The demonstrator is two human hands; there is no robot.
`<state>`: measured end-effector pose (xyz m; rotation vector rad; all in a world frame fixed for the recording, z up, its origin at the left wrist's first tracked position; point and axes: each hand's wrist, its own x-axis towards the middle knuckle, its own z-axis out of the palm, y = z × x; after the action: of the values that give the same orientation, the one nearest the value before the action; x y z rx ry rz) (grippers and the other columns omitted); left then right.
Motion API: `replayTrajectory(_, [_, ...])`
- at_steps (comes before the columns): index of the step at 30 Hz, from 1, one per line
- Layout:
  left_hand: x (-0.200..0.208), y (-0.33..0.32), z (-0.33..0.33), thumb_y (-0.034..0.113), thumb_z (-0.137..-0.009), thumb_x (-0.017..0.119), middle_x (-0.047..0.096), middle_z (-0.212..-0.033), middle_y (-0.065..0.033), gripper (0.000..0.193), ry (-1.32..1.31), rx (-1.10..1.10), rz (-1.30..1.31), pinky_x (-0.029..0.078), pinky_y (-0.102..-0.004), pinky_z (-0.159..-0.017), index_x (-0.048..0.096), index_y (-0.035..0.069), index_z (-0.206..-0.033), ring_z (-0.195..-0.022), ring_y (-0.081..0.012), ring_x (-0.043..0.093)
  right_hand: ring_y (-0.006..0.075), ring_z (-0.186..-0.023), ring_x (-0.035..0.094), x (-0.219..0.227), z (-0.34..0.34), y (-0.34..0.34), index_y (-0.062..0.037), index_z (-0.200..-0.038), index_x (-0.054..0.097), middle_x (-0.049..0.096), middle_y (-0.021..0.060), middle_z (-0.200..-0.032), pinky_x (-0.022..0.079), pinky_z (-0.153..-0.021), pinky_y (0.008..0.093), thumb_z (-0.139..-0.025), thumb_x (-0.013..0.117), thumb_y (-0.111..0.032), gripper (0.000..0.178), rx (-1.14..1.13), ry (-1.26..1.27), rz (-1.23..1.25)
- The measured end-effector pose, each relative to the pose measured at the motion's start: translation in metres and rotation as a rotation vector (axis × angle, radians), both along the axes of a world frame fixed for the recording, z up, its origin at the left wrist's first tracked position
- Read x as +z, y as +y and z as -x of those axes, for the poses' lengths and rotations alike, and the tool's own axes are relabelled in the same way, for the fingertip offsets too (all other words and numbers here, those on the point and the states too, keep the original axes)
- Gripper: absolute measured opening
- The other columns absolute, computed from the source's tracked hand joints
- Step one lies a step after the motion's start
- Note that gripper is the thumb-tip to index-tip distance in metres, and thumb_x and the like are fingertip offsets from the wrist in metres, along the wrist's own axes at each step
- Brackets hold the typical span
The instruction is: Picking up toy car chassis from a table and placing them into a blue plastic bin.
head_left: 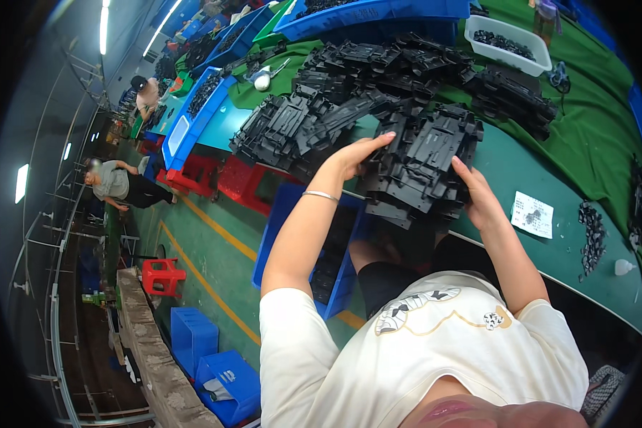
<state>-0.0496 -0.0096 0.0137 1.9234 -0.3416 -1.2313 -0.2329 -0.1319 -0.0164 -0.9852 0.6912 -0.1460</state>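
While hands (483,200) clasp them, black parts (426,160), slotted

Stack of matt black parts (422,165), ribbed and slotted, held at opposite sides between the fingers of the left hand (355,155) and the right hand (482,194); detailed face upward, near end projecting past the fingertips.
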Motion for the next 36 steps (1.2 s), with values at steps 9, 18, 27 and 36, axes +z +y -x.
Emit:
replayTrajectory(9, [-0.001,-0.036,0.022,0.047,-0.072,0.049,0.050,-0.092,-0.0034,0.052,0.032,-0.256,0.131,0.034,-0.0242,-0.071,0.045,0.005,-0.103,-0.083,-0.0117,0.045,0.0225,-0.107,0.033,-0.005,0.040,-0.012,-0.0041,-0.116,0.031,0.038,0.0100,-0.114,0.022,-0.089,0.0381,-0.069,0.056,-0.041,0.065,-0.117,-0.101,0.013])
replayTrajectory(18, [0.043,0.007,-0.007,0.045,-0.068,0.055,0.041,-0.107,-0.0115,0.069,-0.160,-0.168,0.077,0.033,-0.0266,-0.080,0.031,-0.002,-0.112,-0.097,-0.0171,0.040,0.0249,-0.112,0.027,-0.018,-0.009,0.023,-0.0064,-0.121,0.022,0.030,0.0116,-0.120,0.022,-0.090,0.0406,-0.067,0.058,-0.042,0.074,0.005,-0.314,-0.087])
replayTrajectory(27, [0.032,0.020,-0.044,0.046,-0.062,0.061,0.041,-0.113,-0.0124,0.075,-0.311,0.032,-0.061,0.034,-0.0297,-0.082,0.035,0.001,-0.115,-0.102,-0.0201,0.040,0.0185,-0.105,0.035,-0.041,-0.063,0.046,-0.0051,-0.117,0.028,0.037,0.0070,-0.114,0.029,-0.086,0.0321,-0.070,0.057,-0.038,0.064,-0.026,-0.367,-0.054])
replayTrajectory(36, [0.029,-0.005,-0.071,0.050,-0.057,0.063,0.047,-0.104,-0.0133,0.076,-0.216,-0.273,-0.247,0.037,-0.0336,-0.077,0.040,-0.003,-0.108,-0.092,-0.0203,0.047,0.0230,-0.110,0.029,-0.048,-0.052,0.033,-0.0051,-0.118,0.028,0.035,0.0092,-0.118,0.025,-0.087,0.0401,-0.070,0.056,-0.040,0.066,0.073,-0.287,-0.243])
